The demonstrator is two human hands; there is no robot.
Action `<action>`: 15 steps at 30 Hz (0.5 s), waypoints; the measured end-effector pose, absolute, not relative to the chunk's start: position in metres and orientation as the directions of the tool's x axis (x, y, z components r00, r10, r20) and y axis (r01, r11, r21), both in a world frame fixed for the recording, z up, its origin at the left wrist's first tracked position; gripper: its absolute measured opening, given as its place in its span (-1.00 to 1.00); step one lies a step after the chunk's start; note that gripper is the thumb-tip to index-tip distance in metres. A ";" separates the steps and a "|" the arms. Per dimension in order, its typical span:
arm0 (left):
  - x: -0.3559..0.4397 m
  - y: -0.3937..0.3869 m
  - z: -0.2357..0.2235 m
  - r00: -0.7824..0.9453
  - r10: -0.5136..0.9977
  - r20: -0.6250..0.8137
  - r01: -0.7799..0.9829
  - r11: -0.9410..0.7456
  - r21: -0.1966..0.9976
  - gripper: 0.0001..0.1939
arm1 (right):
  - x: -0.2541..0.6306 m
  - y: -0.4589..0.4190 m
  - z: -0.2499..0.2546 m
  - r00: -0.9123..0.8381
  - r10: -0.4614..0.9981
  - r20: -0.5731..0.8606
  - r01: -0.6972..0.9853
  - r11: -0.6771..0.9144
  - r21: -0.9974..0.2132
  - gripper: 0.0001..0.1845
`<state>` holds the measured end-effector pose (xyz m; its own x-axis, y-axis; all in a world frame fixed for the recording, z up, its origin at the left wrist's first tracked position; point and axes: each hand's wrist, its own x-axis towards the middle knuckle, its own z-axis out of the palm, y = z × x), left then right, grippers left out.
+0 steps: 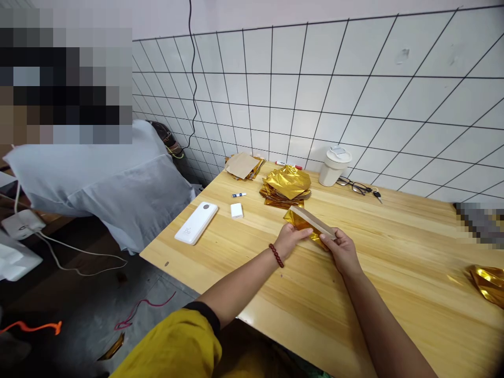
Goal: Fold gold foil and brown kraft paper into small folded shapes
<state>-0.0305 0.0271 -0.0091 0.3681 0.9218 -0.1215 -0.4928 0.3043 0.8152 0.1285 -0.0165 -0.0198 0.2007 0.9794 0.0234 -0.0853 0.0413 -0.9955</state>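
- Gold foil sheet [301,224] and a brown card strip [313,221] are pressed together between both hands, just above the wooden table [397,299], at the centre of the frame; the foil wraps partly around the strip.
- Left hand [290,239], wearing a dark red bead bracelet [276,255], is closed around the foil's left end, with its fingers curled over the edge.
- Right hand [342,251] grips the opposite end, its thumb on the card.
- Stacked gold foil sheets [285,187] lie in a loose pile just beyond the hands.
- Further back, at the table's far edge, a kraft card square [241,165] rests on more gold foil [255,170].
- White lidded cup [334,167] stands upright near the tiled wall [354,79]; its lid is on, hiding whatever is inside.
- Eyeglasses [353,185] and keys [377,196] lie to the right of the cup.
- White power bank [196,223], a small white box [237,210] and a small tube [238,195] sit left of the pile.
- Crumpled gold foil [489,283] lies at the right edge of the frame.
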 end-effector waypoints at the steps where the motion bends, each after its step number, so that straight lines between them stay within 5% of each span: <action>1: -0.029 0.026 -0.010 0.364 0.924 -0.116 -0.468 0.289 0.835 -0.62 | 0.128 -0.017 -0.020 0.192 0.981 0.016 -0.084 0.032 -0.996 -0.59; 15: -0.029 0.027 -0.010 0.281 0.945 -0.170 -0.508 0.297 0.808 -0.59 | 0.130 -0.017 -0.022 0.113 0.993 0.027 0.004 0.027 -1.000 -0.55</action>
<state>-0.0291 0.0268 -0.0102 0.2808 0.9445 -0.1704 -0.5085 0.2969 0.8083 0.1297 -0.0172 -0.0224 0.1126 0.9933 0.0268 0.0038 0.0265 -0.9996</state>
